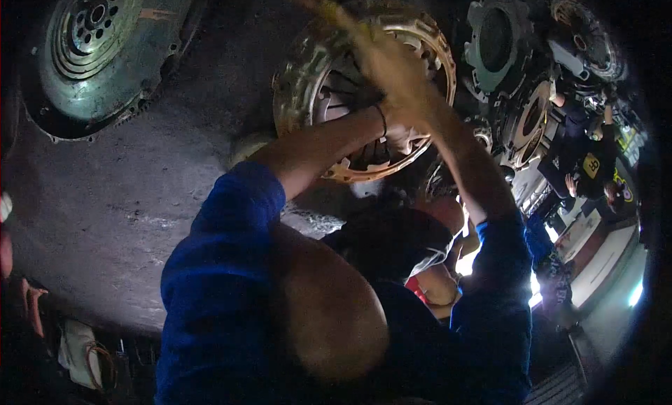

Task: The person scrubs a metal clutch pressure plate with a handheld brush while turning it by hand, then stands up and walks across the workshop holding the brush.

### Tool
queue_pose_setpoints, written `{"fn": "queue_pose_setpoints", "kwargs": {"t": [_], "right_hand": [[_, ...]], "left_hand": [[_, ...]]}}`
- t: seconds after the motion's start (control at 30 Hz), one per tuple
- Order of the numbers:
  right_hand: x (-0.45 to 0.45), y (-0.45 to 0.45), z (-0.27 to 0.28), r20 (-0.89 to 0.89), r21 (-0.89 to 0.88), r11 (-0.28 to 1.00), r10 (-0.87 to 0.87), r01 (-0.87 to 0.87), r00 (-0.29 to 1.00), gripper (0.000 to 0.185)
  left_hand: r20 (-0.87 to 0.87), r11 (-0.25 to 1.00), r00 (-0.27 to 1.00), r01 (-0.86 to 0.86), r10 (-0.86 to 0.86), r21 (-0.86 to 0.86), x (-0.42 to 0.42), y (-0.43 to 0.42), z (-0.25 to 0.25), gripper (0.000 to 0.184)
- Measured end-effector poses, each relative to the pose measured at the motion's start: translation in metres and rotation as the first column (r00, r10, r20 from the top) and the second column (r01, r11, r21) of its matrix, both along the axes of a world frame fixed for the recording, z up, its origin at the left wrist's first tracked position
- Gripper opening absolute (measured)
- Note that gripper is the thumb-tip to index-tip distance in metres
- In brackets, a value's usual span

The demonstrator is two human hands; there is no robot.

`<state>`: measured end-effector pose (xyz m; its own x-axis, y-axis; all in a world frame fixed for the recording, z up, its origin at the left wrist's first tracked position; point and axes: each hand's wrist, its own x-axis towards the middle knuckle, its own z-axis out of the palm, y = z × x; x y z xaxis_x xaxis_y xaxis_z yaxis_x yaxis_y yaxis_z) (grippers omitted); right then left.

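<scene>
A round, rust-brown clutch pressure plate (297,101) with dark radial fingers in its centre stands in front of me. My right hand (404,80) is over it, smeared by motion, closed around a wooden stick-like handle (339,17) that points up and left. What the far end of this handle carries is out of view. My left hand (400,135), below a dark wristband, is at the middle of the pressure plate. Its fingers are mostly hidden behind my right wrist and forearm, so their grip does not show. Both my arms wear blue sleeves.
A large grey-green flywheel-like disc (105,62) lies at upper left on the dark, worn surface (175,209). More ring-shaped clutch parts (495,41) crowd the upper right. Beyond them is a person in a dark shirt (591,167). A pale cloth-like item (78,352) is at lower left.
</scene>
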<state>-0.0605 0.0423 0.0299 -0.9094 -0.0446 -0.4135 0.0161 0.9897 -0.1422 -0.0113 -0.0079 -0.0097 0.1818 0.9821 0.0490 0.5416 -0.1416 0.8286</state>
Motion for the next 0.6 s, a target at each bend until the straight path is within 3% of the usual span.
{"fn": "queue_pose_setpoints", "kwargs": {"t": [0.07,0.1,0.17,0.2,0.27,0.33,0.4,0.5,0.6], "right_hand": [[-0.014,0.020,-0.008,-0.037,-0.027,0.994,-0.106,0.105,0.994,0.074],[-0.018,0.025,-0.012,-0.092,-0.019,0.993,-0.119,0.117,0.989,0.076],[-0.002,0.008,0.002,-0.014,0.049,0.995,0.082,-0.082,0.997,0.075],[0.006,0.003,0.008,0.033,0.084,0.982,0.170,-0.172,0.985,0.075],[0.002,0.027,-0.001,-0.068,0.078,0.995,0.061,-0.055,0.996,0.081],[-0.010,0.043,-0.003,-0.147,0.067,0.996,0.064,-0.055,0.987,0.083],[-0.009,0.046,0.009,-0.156,0.052,0.989,0.146,-0.139,0.977,0.080],[0.001,0.049,0.069,-0.032,-0.195,0.978,0.066,-0.071,0.997,0.060],[0.010,0.041,0.103,0.190,-0.065,0.995,-0.060,0.074,0.980,0.060]], "left_hand": [[-0.089,0.994,0.996,-0.006,0.016,0.111,-0.013,0.002,0.005,0.064],[-0.118,0.975,0.985,-0.099,0.124,0.200,-0.012,-0.005,0.001,0.068],[0.004,0.880,0.953,-0.280,0.302,0.382,0.038,0.007,-0.051,0.071],[0.034,0.887,0.964,-0.258,0.265,0.382,0.034,0.011,-0.050,0.069],[0.093,0.900,0.977,-0.211,0.190,0.381,0.027,0.018,-0.048,0.066],[-0.039,0.995,0.999,-0.009,0.014,0.104,-0.022,-0.004,0.009,0.061],[-0.017,0.993,0.999,-0.032,0.034,0.112,-0.022,-0.005,0.010,0.049],[-0.030,0.993,0.999,-0.027,0.031,0.111,-0.020,-0.003,0.005,0.044],[-0.015,0.991,0.999,-0.039,0.041,0.124,-0.020,-0.005,0.008,0.041]]}}
